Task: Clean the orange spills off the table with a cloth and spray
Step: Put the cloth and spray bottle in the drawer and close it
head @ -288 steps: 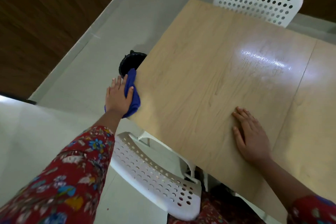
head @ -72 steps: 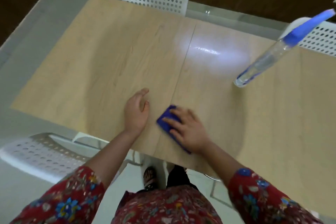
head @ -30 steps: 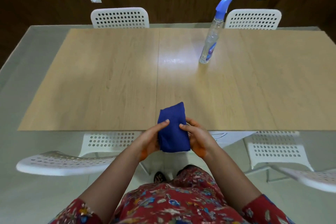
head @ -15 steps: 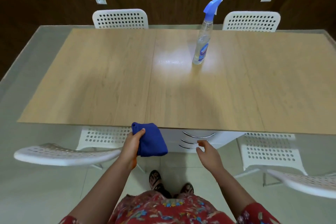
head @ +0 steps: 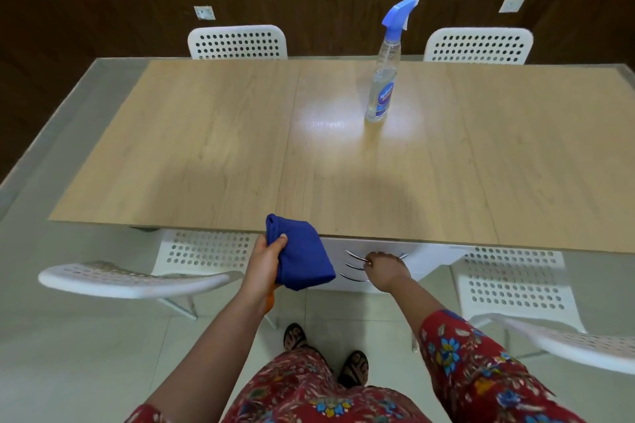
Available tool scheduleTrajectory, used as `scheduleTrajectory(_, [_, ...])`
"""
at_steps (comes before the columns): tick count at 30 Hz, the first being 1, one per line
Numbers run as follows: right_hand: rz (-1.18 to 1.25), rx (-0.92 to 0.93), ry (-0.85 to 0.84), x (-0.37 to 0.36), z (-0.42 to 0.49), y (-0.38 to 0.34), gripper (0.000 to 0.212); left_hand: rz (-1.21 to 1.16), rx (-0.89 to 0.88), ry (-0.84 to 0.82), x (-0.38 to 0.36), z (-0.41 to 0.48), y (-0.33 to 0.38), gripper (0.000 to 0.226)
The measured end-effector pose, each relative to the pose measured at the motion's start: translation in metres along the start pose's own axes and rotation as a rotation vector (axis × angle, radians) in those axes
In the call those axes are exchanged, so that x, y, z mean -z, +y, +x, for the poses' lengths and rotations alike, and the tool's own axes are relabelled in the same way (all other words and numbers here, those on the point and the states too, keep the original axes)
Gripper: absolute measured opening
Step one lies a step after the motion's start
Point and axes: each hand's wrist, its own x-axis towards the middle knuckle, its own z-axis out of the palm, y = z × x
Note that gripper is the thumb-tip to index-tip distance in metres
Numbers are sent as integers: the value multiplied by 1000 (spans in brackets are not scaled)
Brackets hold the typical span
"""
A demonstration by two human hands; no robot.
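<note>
My left hand (head: 264, 263) grips a folded blue cloth (head: 302, 259) just in front of the near edge of the wooden table (head: 206, 154). My right hand (head: 386, 268) is below the table edge, fingers curled onto a curved metal handle (head: 354, 256) of a white drawer unit (head: 429, 256). A clear spray bottle (head: 382, 89) with a blue trigger head stands upright on the far middle of the table. No orange marks show on the tabletop.
White perforated chairs stand around the table: two at the far side (head: 237, 43) (head: 477, 45), and two near me at the left (head: 137, 280) and right (head: 536, 306). My feet in sandals (head: 354, 367) stand on pale floor tiles.
My right hand let go of the cloth and reached forward to the drawer handle. My left hand keeps the cloth, lifted slightly toward the table edge.
</note>
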Motion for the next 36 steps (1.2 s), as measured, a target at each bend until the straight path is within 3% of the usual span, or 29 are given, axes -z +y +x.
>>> scheduleTrajectory(9, [233, -88, -162, -27, -67, -1, 67, 56, 24, 37, 9, -10, -26, 37])
scheduleTrajectory(15, [338, -32, -277, -39, -129, -2, 60, 123, 80, -7, 26, -18, -46, 42])
scheduleTrajectory(23, [368, -135, -511, -40, -173, -11, 66, 260, 76, -126, 51, -31, -45, 19])
scheduleTrajectory(25, [495, -160, -392, -25, -176, -19, 62, 237, 78, -164, 52, -32, -47, 20])
scheduleTrajectory(28, [1005, -205, -131, -14, -172, -40, 48, 168, 133, -256, 41, -36, -53, 23])
scheduleTrajectory(31, [1516, -216, -156, -20, -163, -63, 36, 225, 214, -377, 24, -41, -65, 27])
scheduleTrajectory(33, [1549, -268, -7, -31, -154, -64, 22, 410, 205, -452, 19, -42, -69, 34])
scheduleTrajectory(36, [1200, -372, 238, -44, -140, -40, 13, 544, 157, -376, 28, -35, -65, 40])
